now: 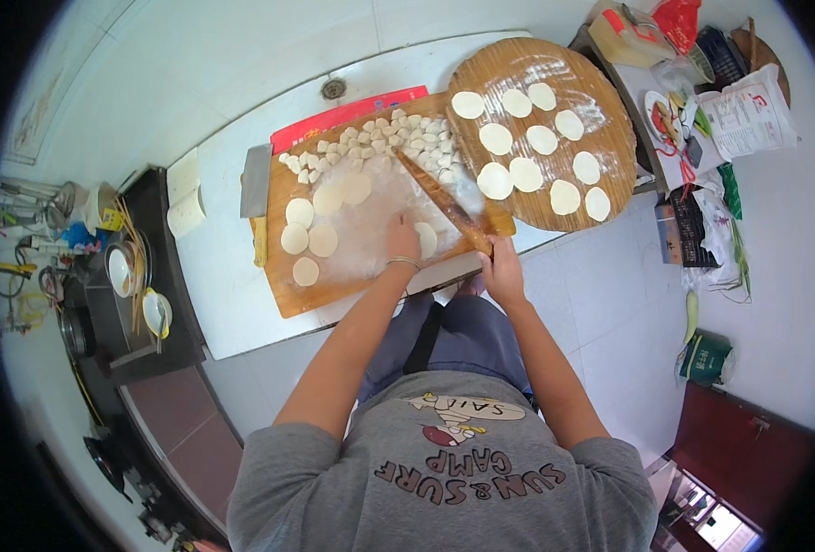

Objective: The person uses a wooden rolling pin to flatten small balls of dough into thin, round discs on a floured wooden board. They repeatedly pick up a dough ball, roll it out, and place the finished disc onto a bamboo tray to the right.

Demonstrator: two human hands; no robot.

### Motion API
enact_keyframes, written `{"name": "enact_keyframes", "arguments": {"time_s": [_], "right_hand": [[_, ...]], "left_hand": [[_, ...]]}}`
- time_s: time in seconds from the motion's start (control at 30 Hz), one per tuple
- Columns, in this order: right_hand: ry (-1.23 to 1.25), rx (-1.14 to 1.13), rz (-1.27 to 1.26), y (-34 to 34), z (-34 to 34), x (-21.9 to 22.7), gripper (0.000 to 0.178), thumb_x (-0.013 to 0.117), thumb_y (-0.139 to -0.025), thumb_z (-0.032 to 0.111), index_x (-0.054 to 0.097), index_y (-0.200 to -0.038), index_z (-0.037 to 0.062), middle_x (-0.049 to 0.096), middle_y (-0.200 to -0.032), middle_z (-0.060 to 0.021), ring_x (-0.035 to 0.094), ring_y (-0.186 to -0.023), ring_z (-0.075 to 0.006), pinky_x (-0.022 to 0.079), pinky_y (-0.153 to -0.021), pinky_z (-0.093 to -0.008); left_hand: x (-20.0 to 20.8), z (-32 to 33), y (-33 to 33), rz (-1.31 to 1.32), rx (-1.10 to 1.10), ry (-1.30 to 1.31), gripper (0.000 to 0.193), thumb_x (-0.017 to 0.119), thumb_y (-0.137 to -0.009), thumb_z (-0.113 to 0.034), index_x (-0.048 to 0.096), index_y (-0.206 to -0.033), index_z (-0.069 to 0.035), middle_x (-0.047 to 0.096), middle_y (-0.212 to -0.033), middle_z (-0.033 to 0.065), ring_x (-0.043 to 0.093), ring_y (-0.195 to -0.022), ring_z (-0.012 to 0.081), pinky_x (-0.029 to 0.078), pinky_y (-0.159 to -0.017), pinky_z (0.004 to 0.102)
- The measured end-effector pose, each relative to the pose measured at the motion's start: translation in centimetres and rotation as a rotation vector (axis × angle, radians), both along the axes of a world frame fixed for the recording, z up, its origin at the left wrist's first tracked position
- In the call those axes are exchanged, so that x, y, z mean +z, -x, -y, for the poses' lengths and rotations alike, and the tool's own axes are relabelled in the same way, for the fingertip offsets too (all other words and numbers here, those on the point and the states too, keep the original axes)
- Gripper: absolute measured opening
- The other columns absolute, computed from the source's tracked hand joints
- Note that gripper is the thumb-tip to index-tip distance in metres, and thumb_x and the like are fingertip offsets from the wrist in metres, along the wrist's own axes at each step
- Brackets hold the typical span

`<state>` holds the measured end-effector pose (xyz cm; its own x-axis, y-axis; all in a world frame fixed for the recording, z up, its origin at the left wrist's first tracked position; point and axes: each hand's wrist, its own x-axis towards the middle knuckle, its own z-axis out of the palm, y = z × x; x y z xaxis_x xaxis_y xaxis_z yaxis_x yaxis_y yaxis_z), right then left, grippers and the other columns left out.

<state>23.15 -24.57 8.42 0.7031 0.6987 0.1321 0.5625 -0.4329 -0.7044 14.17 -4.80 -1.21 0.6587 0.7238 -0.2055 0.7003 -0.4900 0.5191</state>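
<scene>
Grey shirt (463, 497) foremost; right hand (500, 265) grips rolling pin (437, 197); left hand (404, 239), grip unclear; bowl (153, 308) holds utensil (161, 333).

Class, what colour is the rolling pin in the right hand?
The rolling pin is brown, best seen in the head view.

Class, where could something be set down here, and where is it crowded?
Bare: the white counter left of the rectangular board, on the near side of the cleaver. Crowded: that board's far edge, packed with dough pieces; the round board holds scattered dough circles.
</scene>
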Motion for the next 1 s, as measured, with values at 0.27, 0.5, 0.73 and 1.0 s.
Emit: {"name": "enact_keyframes", "arguments": {"time_s": [0.27, 0.5, 0.73, 1.0], "right_hand": [[-0.006, -0.001, -0.021, 0.9, 1.0, 0.0, 0.032, 0.060, -0.087, 0.012, 0.051, -0.114, -0.0034, 0.052, -0.104, -0.0228, 0.054, -0.098, -0.0412, 0.045, -0.085, -0.0438], [-0.039, -0.045, -0.039, 2.0, 1.1, 0.8, 0.032, 0.061, -0.087, 0.012, 0.051, -0.113, -0.0039, 0.053, -0.103, -0.0228, 0.054, -0.095, -0.0424, 0.045, -0.083, -0.0456], [-0.047, -0.113, -0.088, 2.2, 2.3, 0.9, 0.032, 0.059, -0.088, 0.011, 0.050, -0.115, -0.0033, 0.052, -0.104, -0.0229, 0.054, -0.096, -0.0425, 0.045, -0.084, -0.0454], [-0.037, -0.140, -0.162, 1.7, 2.3, 0.4, 0.030, 0.058, -0.090, 0.011, 0.050, -0.115, -0.0033, 0.051, -0.105, -0.0220, 0.053, -0.099, -0.0414, 0.045, -0.086, -0.0430]], "left_hand": [[0.5, -1.4, 0.2, -0.122, 0.078, 0.323, 0.019, 0.071, -0.075, -0.012, 0.062, -0.090, -0.005, 0.061, -0.102, 0.0196, 0.060, -0.100, 0.0390, 0.050, -0.083, 0.0455], [-1.0, -0.5, 1.3, 0.117, -0.013, -0.117, 0.018, 0.068, -0.077, -0.015, 0.062, -0.090, -0.005, 0.066, -0.082, 0.0187, 0.064, -0.077, 0.0348, 0.051, -0.073, 0.0461], [-1.9, -1.0, 1.0, 0.277, 0.206, 0.295, 0.018, 0.065, -0.080, -0.017, 0.067, -0.093, -0.005, 0.069, -0.084, 0.0150, 0.066, -0.076, 0.0309, 0.052, -0.073, 0.0416], [-2.6, -1.5, 2.0, 0.380, 0.562, 1.063, 0.024, 0.063, -0.088, -0.013, 0.066, -0.109, -0.003, 0.067, -0.096, 0.0075, 0.068, -0.080, 0.0202, 0.056, -0.061, 0.0307]]}}
